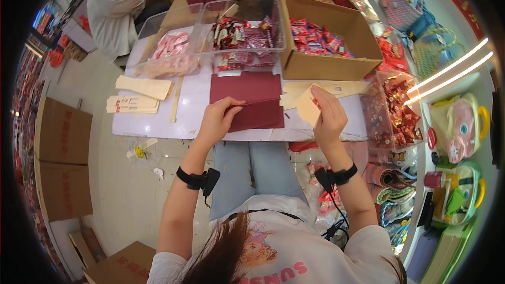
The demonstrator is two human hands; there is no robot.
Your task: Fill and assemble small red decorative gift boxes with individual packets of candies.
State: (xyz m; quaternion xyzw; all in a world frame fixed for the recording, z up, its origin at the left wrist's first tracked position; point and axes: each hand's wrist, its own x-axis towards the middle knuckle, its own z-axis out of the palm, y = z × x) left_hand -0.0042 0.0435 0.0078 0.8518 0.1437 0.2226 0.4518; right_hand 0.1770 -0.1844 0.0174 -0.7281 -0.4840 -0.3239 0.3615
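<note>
My left hand (223, 117) pinches the edge of a dark red paper piece, perhaps a flat bag, between thumb and fingers. Below it on the white table lie flat dark red sheets or bags (256, 120). My right hand (330, 115) holds a cream card piece (307, 106), tilted, with red print partly hidden by the fingers. Behind that hand, more cream card pieces (347, 87) with cut-out slots lie near the cardboard box. To the left, cream card strips (144, 86) and printed, slotted cards (130, 104) lie in stacks beside a narrow cream strip (176, 100).
Clear plastic bins of pink packets (171, 47) and dark red packets (244, 37) line the table's far side, beside a cardboard box (331, 67) of wrapped sweets. A bin of red sweets (398, 114) stands right. Two people sit beyond. Shelves run along the right.
</note>
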